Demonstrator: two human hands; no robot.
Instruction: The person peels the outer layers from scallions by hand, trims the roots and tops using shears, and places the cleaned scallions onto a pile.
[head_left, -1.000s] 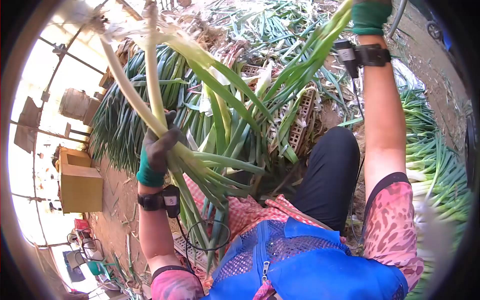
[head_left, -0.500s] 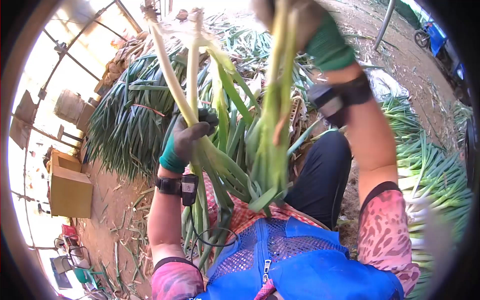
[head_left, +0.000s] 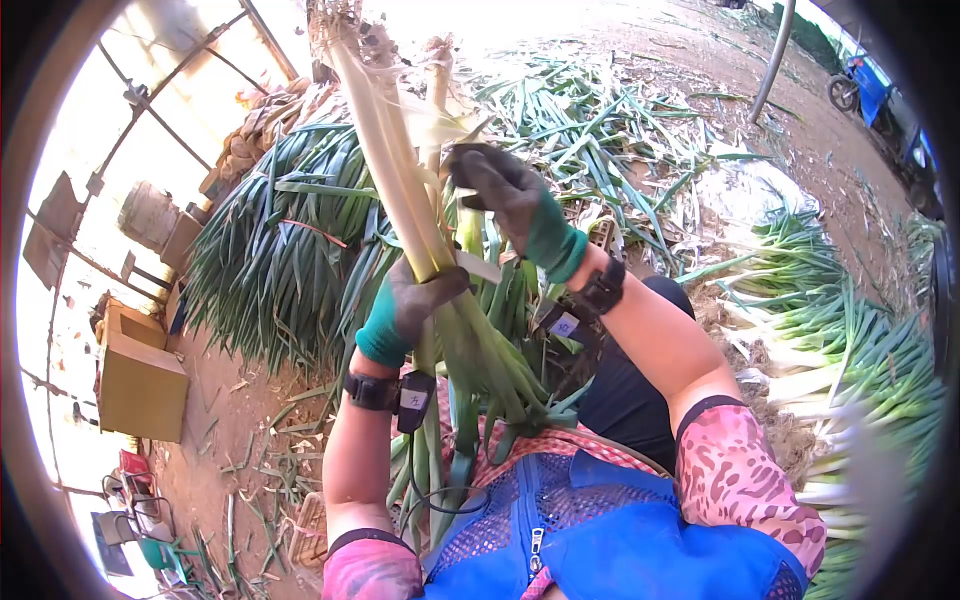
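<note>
Wrapped round the stalks of several long green onions (head_left: 385, 150) is my left hand (head_left: 420, 300), in a dark-palmed green glove. Their pale root ends point up and their green leaves hang down to my lap. My right hand (head_left: 505, 205), gloved the same way, is raised just right of the stalks, its fingers bent toward the outer leaves. Whether those fingers pinch a leaf is too unclear to make out. A pale loose strip lies by my left fingers.
A large bundle of green onions (head_left: 285, 250) lies behind on the left. Rows of onions (head_left: 840, 350) line the right side. Loose leaves (head_left: 600, 130) cover the ground ahead. A cardboard box (head_left: 145, 385) stands at the left.
My right hand has come down from the top, and the stalks it held are now gathered with the others in my left hand. My left hand has shifted slightly right and down.
</note>
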